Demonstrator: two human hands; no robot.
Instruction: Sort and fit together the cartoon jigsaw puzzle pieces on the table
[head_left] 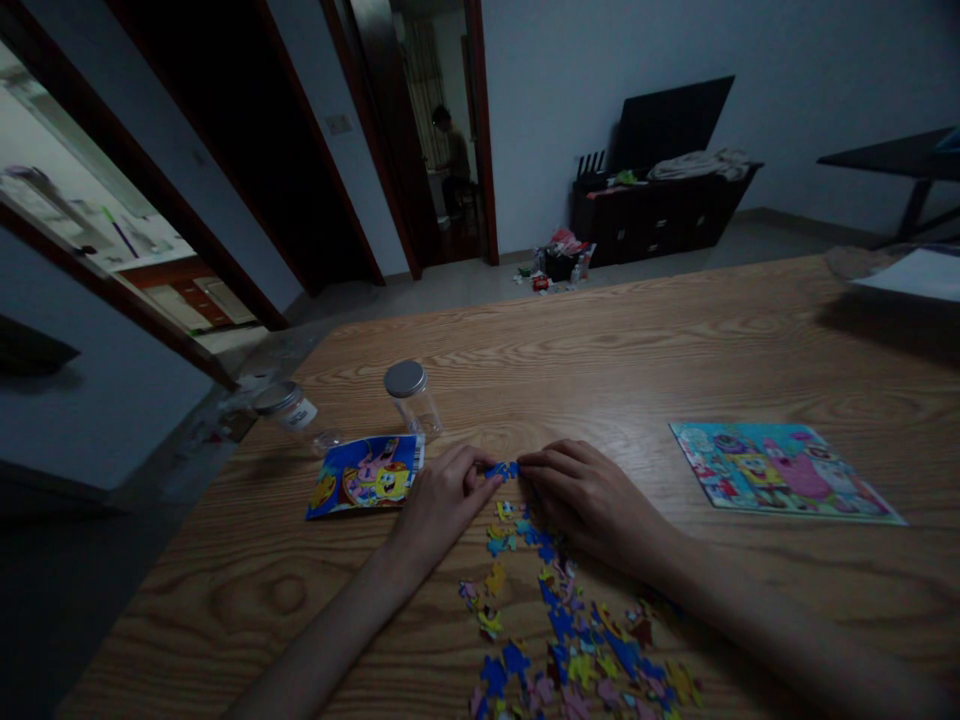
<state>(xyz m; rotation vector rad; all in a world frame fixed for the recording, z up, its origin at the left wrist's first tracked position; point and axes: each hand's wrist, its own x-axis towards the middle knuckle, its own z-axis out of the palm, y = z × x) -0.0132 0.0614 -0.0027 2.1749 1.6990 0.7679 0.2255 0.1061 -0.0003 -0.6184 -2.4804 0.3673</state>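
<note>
Two small blue jigsaw puzzle pieces (pixel 504 469) lie side by side on the wooden table (pixel 570 360), between my hands. My left hand (pixel 448 487) pinches the left end of them with thumb and forefinger. From the other side, the fingertips of my right hand (pixel 589 488) press together on the right end; part of its grip is hidden under the hand. Below my hands spreads a heap of loose puzzle pieces (pixel 581 640) in blue, yellow and pink. Beside my left hand lies a blue cartoon packet (pixel 367 475).
A clear jar with a grey lid (pixel 409 385) stands behind the packet, and another lidded jar (pixel 289 405) is near the table's left edge. A cartoon picture sheet (pixel 784 472) lies at right. Farther off are a cabinet (pixel 660 220) and a person (pixel 454 150) beyond a doorway.
</note>
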